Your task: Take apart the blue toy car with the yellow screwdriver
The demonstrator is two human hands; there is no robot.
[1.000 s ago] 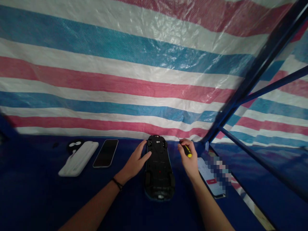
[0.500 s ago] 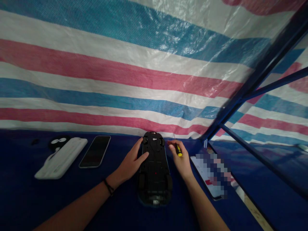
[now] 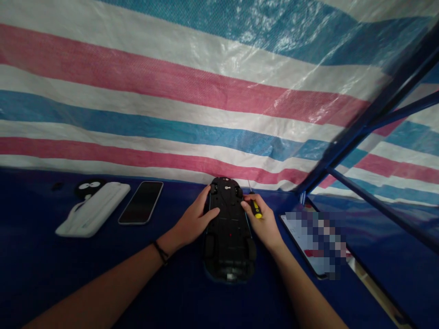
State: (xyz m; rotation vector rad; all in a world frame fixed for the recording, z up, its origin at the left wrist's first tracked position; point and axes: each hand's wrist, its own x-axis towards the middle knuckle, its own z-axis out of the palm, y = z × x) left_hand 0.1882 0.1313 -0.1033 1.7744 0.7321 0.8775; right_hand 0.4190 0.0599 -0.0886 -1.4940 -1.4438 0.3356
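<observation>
A toy car [image 3: 229,219] lies upside down on the blue tabletop [image 3: 164,288], in front of the person, its far end close to the striped sheet [image 3: 164,109]. Its black underside faces up with 4 wheels in view, a small red dot near the middle and a pale mark near the far end.

The left hand [image 3: 194,221] has a loose hold on the car's left edge: the thumb lies on the underside, the fingers reach along the side, and the gap between them is wide. A black band [image 3: 160,252] circles that wrist.

The right hand [image 3: 262,221] is closed around the black and yellow handle of a screwdriver [image 3: 255,206], whose thin shaft points away from the person, toward the sheet. Its fingertips are at the car's right side; whether they touch it, I cannot tell.

To the left lie a phone [image 3: 141,203] with a dark screen and a white case [image 3: 94,210], beside a black round thing [image 3: 89,186] with 2 white eyes. To the right, past the right hand, lies a lit phone [image 3: 305,244], partly blurred out, near the blue frame [image 3: 350,144].
</observation>
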